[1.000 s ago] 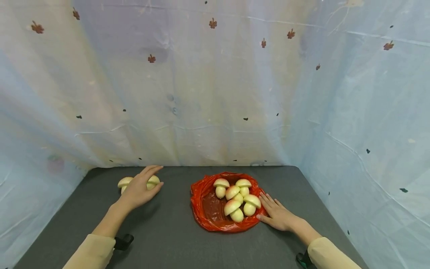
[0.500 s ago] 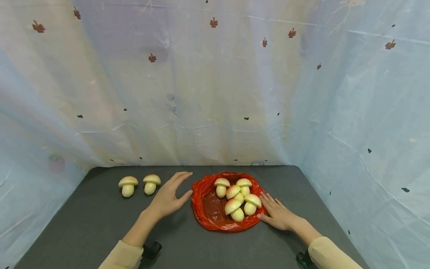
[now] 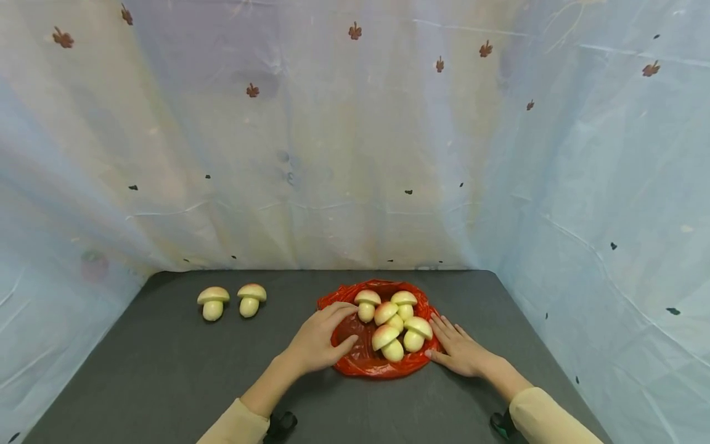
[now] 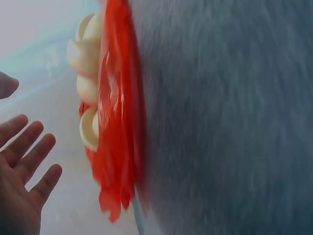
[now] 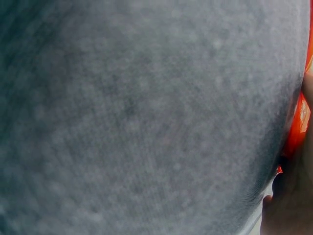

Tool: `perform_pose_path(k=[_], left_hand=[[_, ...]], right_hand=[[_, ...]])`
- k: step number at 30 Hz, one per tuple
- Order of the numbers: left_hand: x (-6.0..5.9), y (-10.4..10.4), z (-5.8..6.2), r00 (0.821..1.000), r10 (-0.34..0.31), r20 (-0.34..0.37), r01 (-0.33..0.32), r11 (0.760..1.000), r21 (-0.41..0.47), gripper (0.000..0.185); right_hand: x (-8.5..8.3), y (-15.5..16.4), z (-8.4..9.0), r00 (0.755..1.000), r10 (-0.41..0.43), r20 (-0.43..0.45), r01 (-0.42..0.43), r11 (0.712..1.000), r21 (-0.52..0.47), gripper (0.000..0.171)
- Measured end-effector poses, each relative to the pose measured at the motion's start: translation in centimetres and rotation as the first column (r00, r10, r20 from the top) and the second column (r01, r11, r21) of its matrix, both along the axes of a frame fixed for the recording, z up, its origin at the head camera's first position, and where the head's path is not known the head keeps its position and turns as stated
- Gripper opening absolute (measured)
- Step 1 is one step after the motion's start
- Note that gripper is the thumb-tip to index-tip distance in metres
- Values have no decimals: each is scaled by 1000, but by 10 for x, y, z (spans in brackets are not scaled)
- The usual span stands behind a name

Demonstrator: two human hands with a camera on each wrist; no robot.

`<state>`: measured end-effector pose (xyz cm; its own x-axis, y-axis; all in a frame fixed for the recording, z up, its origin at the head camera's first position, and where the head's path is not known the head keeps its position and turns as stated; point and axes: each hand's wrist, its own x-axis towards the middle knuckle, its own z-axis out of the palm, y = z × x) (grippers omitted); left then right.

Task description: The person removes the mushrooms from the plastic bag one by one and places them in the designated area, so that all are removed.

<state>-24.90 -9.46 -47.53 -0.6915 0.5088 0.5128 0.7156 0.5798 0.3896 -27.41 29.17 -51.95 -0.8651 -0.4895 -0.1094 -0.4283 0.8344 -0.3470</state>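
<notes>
A red plastic bag, its rim rolled down, lies on the dark table with several pale yellow toy mushrooms inside. My left hand hovers at the bag's left side, thumb and fingers apart and nothing between them. In the left wrist view the same hand shows spread fingers beside the bag. On the right, my right hand rests with extended fingers against the bag's rim. The right wrist view catches only part of that hand at its edge.
Two more toy mushrooms, a left one and a right one, lie at the table's back left. A pale printed sheet hangs behind the dark table and along both sides.
My left hand has moved right, from over the two toy mushrooms at the back left to the bag's left side. The right hand has stayed at the bag's rim.
</notes>
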Motion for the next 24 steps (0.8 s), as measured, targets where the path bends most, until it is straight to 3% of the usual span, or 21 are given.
perform_pose_path(k=[7, 14, 19, 24], left_hand=[[6, 26, -2, 998, -54, 44, 60, 991, -122, 46], [10, 44, -4, 997, -28, 66, 44, 966, -256, 50], [11, 52, -8, 1000, -9, 11, 12, 966, -257, 45], [9, 62, -13, 1000, 30, -2, -30, 973, -231, 45]], right_hand=[[4, -3, 5, 1000, 16, 2, -16, 999, -38, 88], [6, -2, 5, 999, 31, -19, -32, 998, -54, 87], [2, -1, -1, 999, 14, -42, -14, 1000, 1, 89], [1, 0, -2, 999, 0, -46, -1, 1000, -5, 88]])
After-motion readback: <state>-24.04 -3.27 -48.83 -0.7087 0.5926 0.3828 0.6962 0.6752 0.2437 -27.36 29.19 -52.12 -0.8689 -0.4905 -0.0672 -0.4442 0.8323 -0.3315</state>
